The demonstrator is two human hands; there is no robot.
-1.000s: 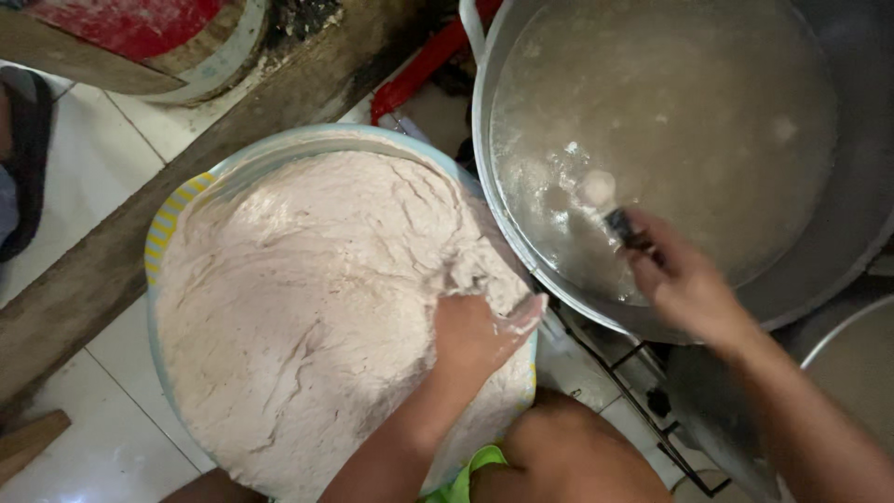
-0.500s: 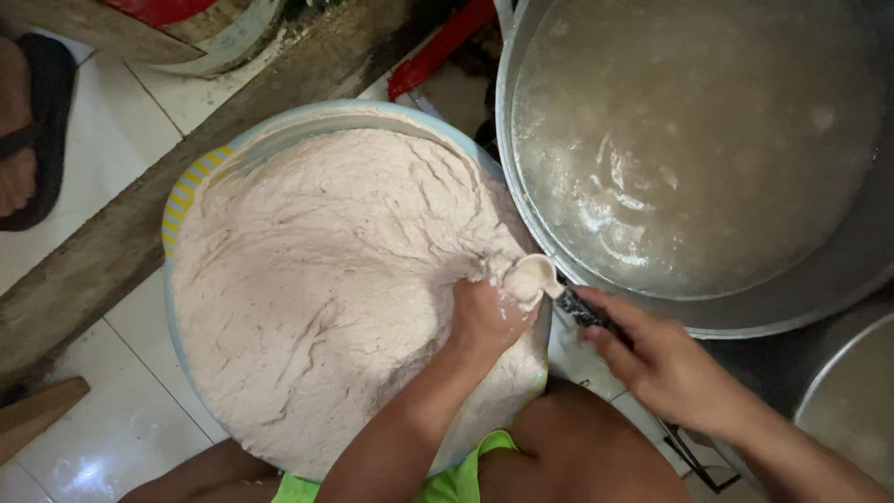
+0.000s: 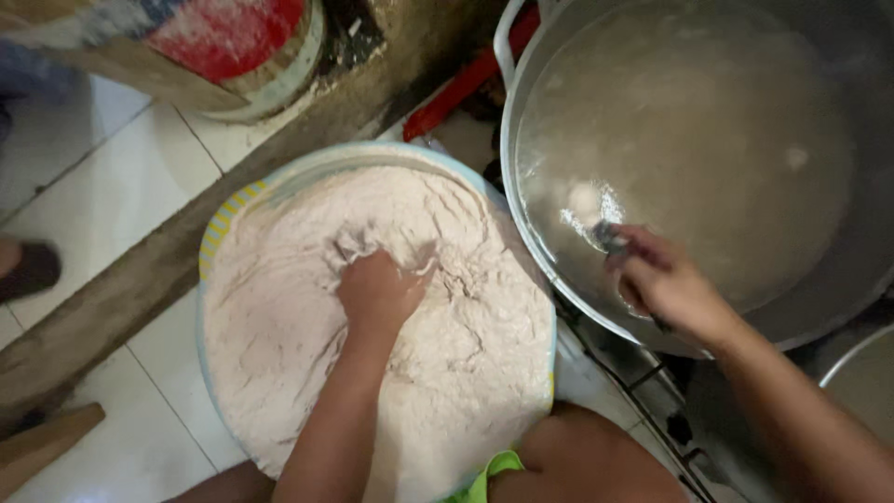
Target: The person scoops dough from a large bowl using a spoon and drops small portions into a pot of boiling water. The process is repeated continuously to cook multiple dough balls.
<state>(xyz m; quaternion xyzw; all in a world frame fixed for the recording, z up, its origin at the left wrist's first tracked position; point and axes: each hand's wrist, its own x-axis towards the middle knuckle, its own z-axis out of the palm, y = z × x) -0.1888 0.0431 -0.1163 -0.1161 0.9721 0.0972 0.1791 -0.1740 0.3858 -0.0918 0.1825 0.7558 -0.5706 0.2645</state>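
We are looking straight down at a big basin, pale blue at the rim with a yellow-striped patch, and it is full almost to the brim with a thick, pinkish-white paste, its surface ridged and furrowed. The left hand is right in the middle of that paste, fingers curled down and dug into it, clutching a clump, so we see knuckles and not fingertips. Just beside the basin on the right stands a wide metal pot, white handle at its upper rim, holding cloudy, steaming water with a pale ball floating near the left wall and a smaller light speck further right. The right hand reaches over the pot's near rim, fingers pinched narrow round a small dark tool, most likely a spoon, whose tip sits at the water beside that ball. A wooden beam runs slantwise across the white tiled floor behind the basin, and a red and white bucket stands at the top. A second metal rim shows at the right edge.
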